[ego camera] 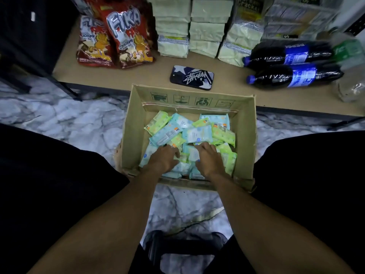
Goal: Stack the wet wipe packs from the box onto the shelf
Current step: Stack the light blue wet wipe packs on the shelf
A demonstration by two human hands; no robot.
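Your left hand (pixel 164 158) is down in the cardboard box (pixel 134 123), fingers curled onto the wet wipe packs (pixel 197 133), though you cannot tell whether it has closed on one. Just beside it, your right hand (pixel 207 157) presses on the same loose heap, its grasp equally unclear. Both are probably gathering several packs at once. The shelf (pixel 138 76) beyond carries snack bags, a phone (pixel 192 77) and bottles (pixel 292 64), with bare board near the phone.
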